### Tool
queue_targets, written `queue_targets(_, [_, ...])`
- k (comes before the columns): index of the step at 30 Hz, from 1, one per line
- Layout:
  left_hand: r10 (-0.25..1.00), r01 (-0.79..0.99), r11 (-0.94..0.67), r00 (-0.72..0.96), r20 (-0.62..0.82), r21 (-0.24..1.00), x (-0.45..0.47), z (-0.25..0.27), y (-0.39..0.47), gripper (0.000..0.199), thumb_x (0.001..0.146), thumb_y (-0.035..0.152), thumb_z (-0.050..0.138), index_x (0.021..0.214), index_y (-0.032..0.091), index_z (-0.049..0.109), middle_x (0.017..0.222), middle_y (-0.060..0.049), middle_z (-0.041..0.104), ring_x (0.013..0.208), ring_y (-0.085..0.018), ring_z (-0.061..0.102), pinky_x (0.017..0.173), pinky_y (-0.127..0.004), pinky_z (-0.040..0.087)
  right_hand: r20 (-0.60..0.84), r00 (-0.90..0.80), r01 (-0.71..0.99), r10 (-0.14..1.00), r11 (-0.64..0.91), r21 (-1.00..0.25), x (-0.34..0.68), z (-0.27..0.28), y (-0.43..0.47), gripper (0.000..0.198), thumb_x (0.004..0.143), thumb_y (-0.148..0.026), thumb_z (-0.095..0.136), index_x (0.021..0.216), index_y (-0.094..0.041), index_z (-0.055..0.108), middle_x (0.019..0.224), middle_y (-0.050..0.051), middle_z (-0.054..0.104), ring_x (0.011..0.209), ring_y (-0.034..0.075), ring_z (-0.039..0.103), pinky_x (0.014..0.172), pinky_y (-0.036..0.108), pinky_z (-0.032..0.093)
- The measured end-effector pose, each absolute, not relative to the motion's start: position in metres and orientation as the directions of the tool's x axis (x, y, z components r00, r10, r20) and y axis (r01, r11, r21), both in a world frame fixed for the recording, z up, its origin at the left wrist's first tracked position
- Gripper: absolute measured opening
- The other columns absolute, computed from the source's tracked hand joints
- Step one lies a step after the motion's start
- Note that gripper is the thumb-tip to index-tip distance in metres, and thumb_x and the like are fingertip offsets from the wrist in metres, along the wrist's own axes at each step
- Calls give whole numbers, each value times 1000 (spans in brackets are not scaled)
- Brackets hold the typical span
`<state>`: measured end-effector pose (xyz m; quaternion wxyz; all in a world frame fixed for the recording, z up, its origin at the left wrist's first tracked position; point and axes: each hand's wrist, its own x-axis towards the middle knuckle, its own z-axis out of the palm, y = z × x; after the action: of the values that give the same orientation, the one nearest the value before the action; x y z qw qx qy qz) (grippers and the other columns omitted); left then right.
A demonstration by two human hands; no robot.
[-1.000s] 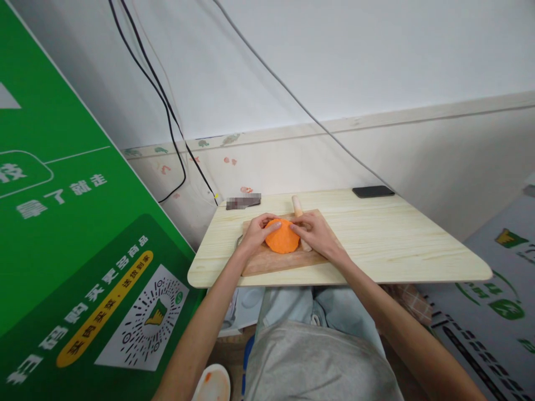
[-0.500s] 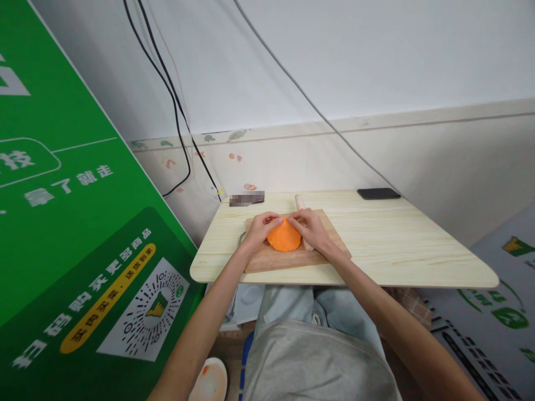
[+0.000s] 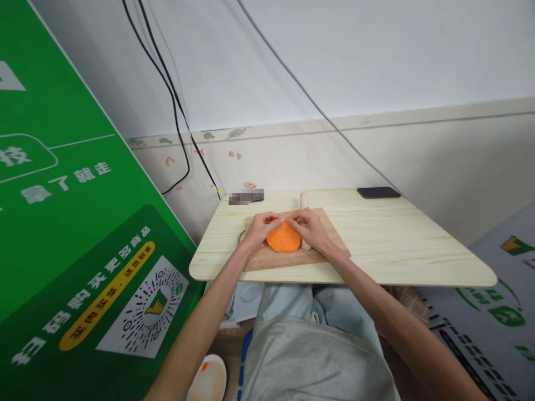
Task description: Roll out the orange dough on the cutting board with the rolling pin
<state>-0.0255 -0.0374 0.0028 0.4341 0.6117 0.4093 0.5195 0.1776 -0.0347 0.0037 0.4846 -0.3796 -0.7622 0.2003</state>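
A flat, rounded sheet of orange dough [image 3: 284, 237] hangs between my hands above the wooden board [image 3: 273, 260]. My left hand [image 3: 264, 227] pinches its upper left edge, and my right hand [image 3: 308, 227] pinches the upper right edge, with the fingertips of both nearly meeting at the top. Partly behind my right hand lies a pale wooden rolling pin [image 3: 304, 200], its far end past the board's back edge and its near end by the dough. The fingers cover the dough's top rim.
The board rests on a light wood table [image 3: 401, 239]. A black phone [image 3: 378, 192] lies at the back right, a blurred-out item [image 3: 246, 196] at the back left. Green signage [image 3: 83, 223] stands at the left. Below the table is a white plate [image 3: 209, 381] with orange smears.
The dough's top edge is drawn closer together into a peak between my fingertips. The rolling pin has turned a little, its far end shifting right. Both hands keep nearly the same place.
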Motion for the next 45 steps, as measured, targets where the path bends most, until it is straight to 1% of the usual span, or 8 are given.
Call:
queue_targets(10, [957, 17, -254, 149, 248, 967, -25, 4, -40, 37, 72, 50, 86, 85, 15, 81, 86, -6, 77, 78, -19, 66, 75, -31, 52, 570, -256, 353, 781, 624, -697, 177, 9, -38, 30, 97, -49, 67, 88, -25, 81, 87, 7, 78, 86, 24, 69, 88, 41, 55])
queue_targets(15, [958, 19, -241, 162, 235, 970, -25, 4, -40, 38, 71, 51, 88, 83, 15, 81, 85, -7, 77, 76, -19, 65, 70, -29, 50, 559, -244, 352, 792, 610, -710, 177, 8, -37, 33, 96, -51, 67, 82, -23, 78, 87, 7, 77, 84, 23, 68, 84, 39, 55])
queue_targets(21, [951, 11, -261, 177, 255, 965, -24, 6, -41, 38, 77, 52, 83, 89, 16, 81, 90, -7, 78, 81, -19, 66, 75, -30, 51, 575, -245, 378, 781, 623, -685, 178, 4, -35, 32, 97, -50, 63, 82, -23, 72, 89, 6, 75, 88, 22, 66, 88, 39, 52])
queue_targets(26, [952, 37, -296, 100, 291, 955, -26, 3, -36, 34, 85, 50, 75, 88, 16, 78, 89, -4, 76, 85, -20, 65, 77, -28, 51, 574, -110, 392, 811, 567, -725, 178, 6, -37, 31, 97, -51, 62, 87, -23, 71, 94, 7, 75, 94, 24, 66, 92, 41, 51])
queue_targets(31, [966, -120, -236, 82, 246, 964, -24, -3, -32, 35, 84, 49, 78, 97, 17, 77, 94, -3, 75, 84, -17, 66, 74, -25, 52, 564, 28, 358, 825, 519, -776, 179, 11, -40, 31, 95, -52, 62, 89, -23, 72, 96, 8, 77, 95, 26, 67, 95, 42, 52])
queue_targets(34, [973, -165, -182, 110, 202, 969, -24, -5, -31, 37, 81, 51, 81, 92, 16, 76, 88, -3, 73, 76, -15, 65, 69, -25, 52, 525, 108, 322, 844, 470, -822, 181, 11, -40, 33, 95, -54, 61, 92, -22, 72, 99, 9, 77, 96, 26, 68, 95, 42, 53])
queue_targets(39, [970, -235, -208, 75, 231, 949, -26, -1, -34, 45, 71, 47, 91, 102, 16, 79, 88, -4, 76, 78, -16, 68, 72, -25, 54, 467, 168, 273, 868, 414, -869, 181, 8, -36, 34, 93, -54, 60, 94, -21, 72, 99, 9, 76, 95, 26, 69, 88, 39, 55])
queue_targets(45, [957, -238, -289, -42, 288, 927, -26, 3, -34, 47, 71, 53, 91, 100, 17, 80, 93, -7, 79, 83, -17, 70, 75, -27, 55, 501, 104, 362, 859, 437, -824, 178, 7, -36, 40, 89, -45, 66, 120, -21, 72, 95, 7, 76, 92, 26, 69, 89, 42, 55])
